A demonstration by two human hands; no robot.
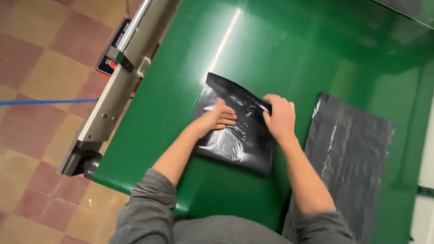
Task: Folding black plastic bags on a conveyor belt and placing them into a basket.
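A folded, glossy black plastic bag (237, 129) lies on the green conveyor belt (280, 49). It is pressed flat by the open left hand (218, 117), while its three-o'clock edge is pinched by the right hand (279, 116). Creases are probably best smoothed outward from the centre, with the film kept taut.

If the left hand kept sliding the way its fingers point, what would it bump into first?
Probably the right hand. The left hand lies flat on the folded black plastic bag, fingers pointing across it toward the right hand, which grips the bag's far edge.
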